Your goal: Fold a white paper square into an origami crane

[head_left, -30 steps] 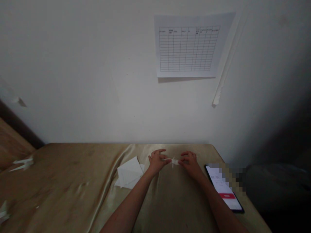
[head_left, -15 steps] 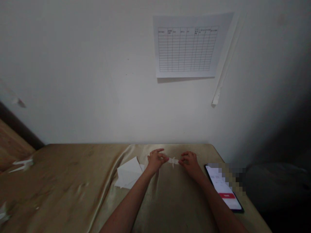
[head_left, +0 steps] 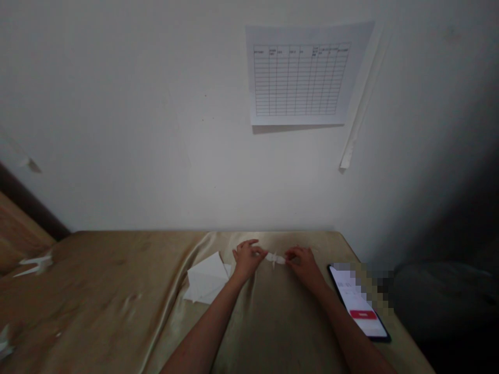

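Observation:
Between my two hands a small white paper crane (head_left: pixel 275 258) is held just above the cloth, its wings stretched out sideways. My left hand (head_left: pixel 248 259) pinches the left wing tip between thumb and forefinger, the other fingers raised. The right wing tip is in the closed fingers of my right hand (head_left: pixel 302 262). Left of my left wrist lie several white paper sheets (head_left: pixel 206 278), loosely overlapped on the cloth.
A satin cloth (head_left: pixel 117 291) with folds covers the table. A phone (head_left: pixel 362 306) with a lit screen lies right of my right forearm. More folded white paper (head_left: pixel 37 265) sits at the far left. A printed chart (head_left: pixel 300 78) hangs on the wall.
Both hands have shifted slightly to the left with the paper crane between them. The sheets and the phone stay where they were.

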`<state>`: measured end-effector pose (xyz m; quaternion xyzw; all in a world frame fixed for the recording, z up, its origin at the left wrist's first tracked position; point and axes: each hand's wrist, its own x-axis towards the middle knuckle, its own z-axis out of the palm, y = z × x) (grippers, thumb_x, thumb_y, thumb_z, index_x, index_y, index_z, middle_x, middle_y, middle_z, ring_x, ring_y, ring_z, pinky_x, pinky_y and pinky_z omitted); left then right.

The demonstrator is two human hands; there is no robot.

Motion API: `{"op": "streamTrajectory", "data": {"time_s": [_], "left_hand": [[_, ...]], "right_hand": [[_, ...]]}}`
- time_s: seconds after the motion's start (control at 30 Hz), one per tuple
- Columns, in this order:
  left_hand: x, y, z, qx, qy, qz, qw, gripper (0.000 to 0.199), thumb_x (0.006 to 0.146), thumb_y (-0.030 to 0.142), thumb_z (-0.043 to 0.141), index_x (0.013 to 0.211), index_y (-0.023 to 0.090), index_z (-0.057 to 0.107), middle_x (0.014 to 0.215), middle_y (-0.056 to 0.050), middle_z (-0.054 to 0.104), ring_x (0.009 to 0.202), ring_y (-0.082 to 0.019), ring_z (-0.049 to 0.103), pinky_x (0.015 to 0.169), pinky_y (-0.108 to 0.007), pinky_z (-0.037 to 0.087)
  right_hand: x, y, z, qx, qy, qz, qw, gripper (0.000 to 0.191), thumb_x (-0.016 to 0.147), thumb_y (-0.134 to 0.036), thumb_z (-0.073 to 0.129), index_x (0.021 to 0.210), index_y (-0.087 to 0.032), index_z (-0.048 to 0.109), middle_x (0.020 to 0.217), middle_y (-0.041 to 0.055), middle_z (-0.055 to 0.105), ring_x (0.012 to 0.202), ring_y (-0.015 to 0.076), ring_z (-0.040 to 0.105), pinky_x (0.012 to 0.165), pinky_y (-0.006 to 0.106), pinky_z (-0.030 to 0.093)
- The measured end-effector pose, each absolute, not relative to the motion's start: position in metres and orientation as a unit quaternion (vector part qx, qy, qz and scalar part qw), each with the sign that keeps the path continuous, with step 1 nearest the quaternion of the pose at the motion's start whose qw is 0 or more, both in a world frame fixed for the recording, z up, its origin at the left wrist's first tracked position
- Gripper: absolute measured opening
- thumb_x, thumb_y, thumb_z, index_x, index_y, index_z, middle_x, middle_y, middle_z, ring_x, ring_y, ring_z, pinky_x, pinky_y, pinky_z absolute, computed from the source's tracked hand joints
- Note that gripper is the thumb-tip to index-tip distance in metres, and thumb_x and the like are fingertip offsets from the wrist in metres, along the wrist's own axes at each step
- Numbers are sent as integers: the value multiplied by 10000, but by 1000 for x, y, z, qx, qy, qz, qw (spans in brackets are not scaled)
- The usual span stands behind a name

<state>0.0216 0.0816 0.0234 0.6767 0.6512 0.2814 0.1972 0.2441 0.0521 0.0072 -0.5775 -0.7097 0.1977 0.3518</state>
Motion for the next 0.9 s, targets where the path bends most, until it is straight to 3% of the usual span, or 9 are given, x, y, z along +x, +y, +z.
{"op": "streamTrajectory", "data": {"time_s": [0.13, 0.3, 0.43, 0.77, 0.9], "left_hand": [[23, 82, 18, 664, 663, 297, 175, 113, 813, 389, 716, 804, 298, 782, 1328, 1, 637, 1326, -314, 439, 1155, -626, 194], [24, 82, 14, 665, 666, 291, 172, 131, 814, 421, 710, 800, 313, 784, 1335, 4, 634, 1326, -327, 428, 1143, -669, 146], [24, 82, 17, 672, 662, 277, 183, 108, 824, 400, 701, 844, 340, 789, 1365, 19, 620, 1350, -320, 409, 1146, -661, 148], [27, 80, 19, 656, 676, 283, 181, 127, 844, 377, 683, 837, 307, 789, 1377, 5, 611, 1343, -312, 428, 1151, -649, 187], [27, 80, 21, 650, 680, 283, 189, 123, 848, 363, 680, 834, 305, 788, 1375, 5, 615, 1352, -311, 423, 1151, -655, 171]], "right_hand": [[240, 46, 12, -580, -711, 205, 340, 258, 772, -227, 631, 1017, -264, 703, 1056, 33, 711, 1130, 245, 584, 1176, 543, 83], [237, 45, 15, -587, -720, 190, 318, 202, 776, -223, 630, 945, -273, 730, 1121, 48, 694, 1220, 256, 530, 1168, 571, 12], [239, 47, 16, -600, -716, 172, 312, 163, 802, -259, 621, 904, -269, 747, 1124, 55, 694, 1242, 250, 520, 1164, 567, 11], [241, 47, 15, -588, -733, 144, 310, 268, 761, -247, 665, 1012, -303, 742, 1190, 48, 682, 1280, 281, 469, 1155, 553, 70], [239, 48, 13, -587, -731, 152, 313, 281, 775, -225, 636, 1031, -297, 725, 1182, 46, 690, 1292, 283, 466, 1154, 595, 22]]}}
